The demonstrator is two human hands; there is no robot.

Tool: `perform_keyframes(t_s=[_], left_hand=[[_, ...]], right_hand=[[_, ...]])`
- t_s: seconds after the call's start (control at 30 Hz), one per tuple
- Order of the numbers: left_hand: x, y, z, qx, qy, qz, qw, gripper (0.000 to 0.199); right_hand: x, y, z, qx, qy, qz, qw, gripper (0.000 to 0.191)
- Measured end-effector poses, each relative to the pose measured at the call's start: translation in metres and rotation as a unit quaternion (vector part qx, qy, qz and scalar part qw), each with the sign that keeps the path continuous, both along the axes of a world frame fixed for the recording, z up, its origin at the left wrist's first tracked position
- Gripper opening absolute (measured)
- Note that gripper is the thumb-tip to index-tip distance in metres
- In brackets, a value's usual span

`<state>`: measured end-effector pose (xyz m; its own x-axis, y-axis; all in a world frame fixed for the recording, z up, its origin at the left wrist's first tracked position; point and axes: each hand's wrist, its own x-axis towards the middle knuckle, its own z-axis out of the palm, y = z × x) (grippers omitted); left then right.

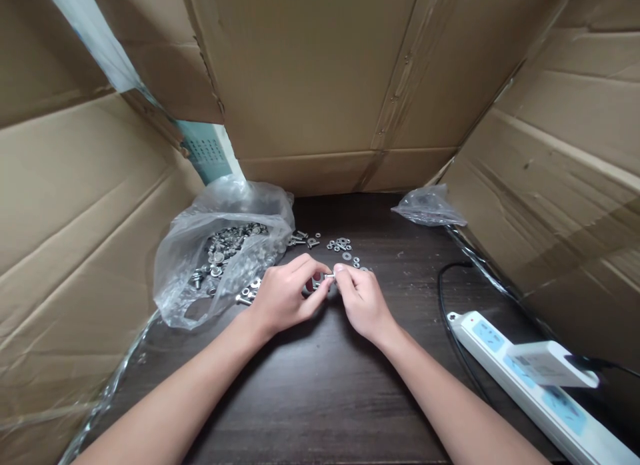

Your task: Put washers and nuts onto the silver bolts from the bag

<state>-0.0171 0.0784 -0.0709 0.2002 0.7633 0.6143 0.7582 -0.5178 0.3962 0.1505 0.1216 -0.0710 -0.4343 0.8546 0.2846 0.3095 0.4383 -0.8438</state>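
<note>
A small silvery bolt [329, 276] lies between my two hands, above the middle of the dark table. My left hand [290, 293] pinches one end of it with thumb and forefinger. At the other end, the fingertips of my right hand [359, 297] are closed on it. Behind my hands lie loose nuts and washers [341, 244], with a few bolts [300, 238] beside them. More bolts and nuts [247, 294] sit just left of my left hand. Whether a nut is on the held bolt is too small to tell.
An open clear plastic bag [173, 265] full of hardware stands at the left. A small plastic bag [431, 206] lies at the back right. A white power strip [515, 378] with a plugged-in adapter and black cable [443, 305] is at the right. Cardboard walls [320, 72] surround the table.
</note>
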Motion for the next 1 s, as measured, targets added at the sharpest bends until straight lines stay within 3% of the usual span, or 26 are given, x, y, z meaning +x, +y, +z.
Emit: perform_keyframes(t_s=[0.17,0.43,0.77,1.0], left_hand=[[-0.0003,0.001,0.0015,-0.006,-0.007,-0.006,1.0,0.01],[-0.0012,0.0029,0.0012,0.003,-0.02,-0.001,1.0,0.01],[0.0023,0.0018,0.0006,0.011,-0.041,-0.039,0.998,0.009],[0.0019,0.0017,0.0012,0.013,-0.049,-0.038,0.998,0.009]], right_hand=[[0.0008,0.0002,0.001,0.004,-0.005,0.001,1.0,0.042],[0.002,0.001,0.0023,0.03,0.012,0.012,0.999,0.022],[0.0032,0.0004,-0.0004,-0.003,0.024,0.033,0.999,0.034],[0.0015,0.0028,-0.0053,-0.073,0.065,0.038,0.994,0.04]])
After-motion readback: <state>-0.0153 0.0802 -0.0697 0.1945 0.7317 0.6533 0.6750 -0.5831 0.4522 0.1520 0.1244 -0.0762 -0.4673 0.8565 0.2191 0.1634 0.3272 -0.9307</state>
